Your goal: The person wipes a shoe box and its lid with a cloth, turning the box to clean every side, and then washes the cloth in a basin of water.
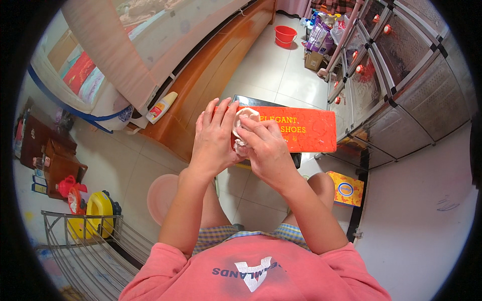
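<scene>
A red shoe box (316, 131) with yellow lettering lies in front of me, its long side running left to right. My left hand (215, 133) spans its left end, fingertips past the far edge and the thumb side by the near edge. In my right hand (269, 152) is a crumpled whitish cloth or tissue (246, 113). The fingers press it against the box top beside my left hand, and part of it bunches out below them. Under the box shows a black, glossy surface (250, 101), mostly covered.
A wooden bed frame (211, 71) with a plastic bottle (162, 108) on it runs along the left. Metal-framed cabinets (376, 75) stand right. A red bucket (285, 36), pink basin (162, 197), yellow-orange box (345, 189) and metal rack (83, 216) are around me.
</scene>
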Available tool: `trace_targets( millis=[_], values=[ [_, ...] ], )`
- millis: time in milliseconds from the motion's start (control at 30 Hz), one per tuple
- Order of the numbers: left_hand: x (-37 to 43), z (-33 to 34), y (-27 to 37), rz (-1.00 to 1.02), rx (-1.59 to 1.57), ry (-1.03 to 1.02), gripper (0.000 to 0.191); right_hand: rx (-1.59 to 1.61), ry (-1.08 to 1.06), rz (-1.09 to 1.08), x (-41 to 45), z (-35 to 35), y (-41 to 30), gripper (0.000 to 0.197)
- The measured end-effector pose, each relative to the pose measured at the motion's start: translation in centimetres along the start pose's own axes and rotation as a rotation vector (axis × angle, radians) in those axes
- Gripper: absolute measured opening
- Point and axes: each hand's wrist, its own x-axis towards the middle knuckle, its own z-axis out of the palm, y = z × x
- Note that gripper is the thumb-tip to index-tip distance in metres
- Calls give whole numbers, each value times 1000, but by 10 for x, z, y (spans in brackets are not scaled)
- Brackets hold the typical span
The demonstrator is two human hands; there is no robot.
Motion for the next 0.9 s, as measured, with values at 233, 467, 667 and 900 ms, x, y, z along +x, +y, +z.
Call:
trace_targets(
  millis=[233,467,667,900],
  values=[
    [2,-6,4,-7,-50,-6,103,-71,110,119,-13,-16,15,35],
    [3,-6,4,-27,-56,-3,112,-140,265,271,-23,-28,24,30],
    [6,-12,10,-58,-37,-69,108,-135,281,134,-20,-9,19,34],
    [2,-6,5,-44,-40,-23,102,-78,220,116,-11,11,-2,37]
  ],
)
